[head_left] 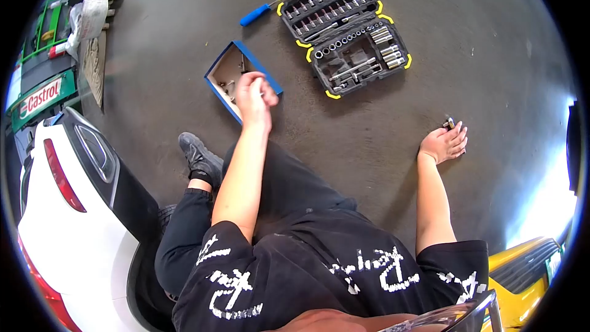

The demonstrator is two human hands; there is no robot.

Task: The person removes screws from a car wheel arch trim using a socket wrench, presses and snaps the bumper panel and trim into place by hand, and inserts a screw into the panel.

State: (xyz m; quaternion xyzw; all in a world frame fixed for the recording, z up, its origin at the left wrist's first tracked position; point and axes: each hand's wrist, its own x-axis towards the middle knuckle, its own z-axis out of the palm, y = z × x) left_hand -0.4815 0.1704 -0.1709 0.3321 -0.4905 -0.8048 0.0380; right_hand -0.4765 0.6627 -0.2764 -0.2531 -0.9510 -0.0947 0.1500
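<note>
My left hand [254, 99] is over the near right side of a shallow blue-edged box [275, 82], with its fingers curled in. Whatever lies in its grip, if anything, is too small to name. Several small metal parts [228, 86] lie inside the box. Off to the right, my right hand [444, 143] is low at the floor, its fingers around a small shiny metal tool [450, 123]. Only the end of that tool sticks out past the thumb and fingers, so its kind is hidden.
An open black socket set case [359, 89] with yellow corners holds bits and sockets ahead. A blue-handled screwdriver [255, 15] lies beside it. A white car body [92, 233] stands close at left, a yellow vehicle [522, 276] at lower right. My shoe [200, 155] is below the box.
</note>
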